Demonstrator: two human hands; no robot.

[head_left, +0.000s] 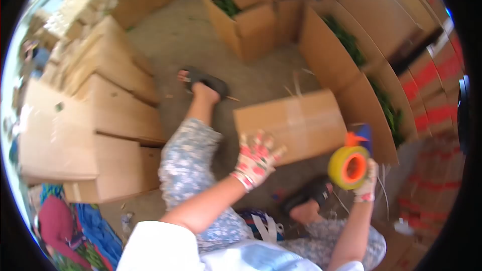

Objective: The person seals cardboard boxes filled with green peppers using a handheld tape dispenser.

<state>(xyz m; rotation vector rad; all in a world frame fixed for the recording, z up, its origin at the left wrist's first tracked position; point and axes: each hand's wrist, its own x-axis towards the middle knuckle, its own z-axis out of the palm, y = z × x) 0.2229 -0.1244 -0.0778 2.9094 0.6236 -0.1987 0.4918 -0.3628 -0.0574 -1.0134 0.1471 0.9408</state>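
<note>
A closed cardboard box [316,120] lies on the floor between my feet, with a strip of clear tape [297,115] across its top. My left hand [257,159], in a white glove with a red pattern, rests with fingers spread on the box's near left corner. In my right hand [367,183], gloved alike, is a tape dispenser [350,166] with a yellow roll, an orange hub and a blue and orange head. The head is at the box's right end; blur hides whether it touches.
Open cardboard boxes [261,27] with green leafy contents [385,105] stand ahead and to the right. More cardboard boxes [60,130] stack up at the left. Red-printed boxes [427,85] line the far right. A person in a dark pink top [56,223] is at the lower left.
</note>
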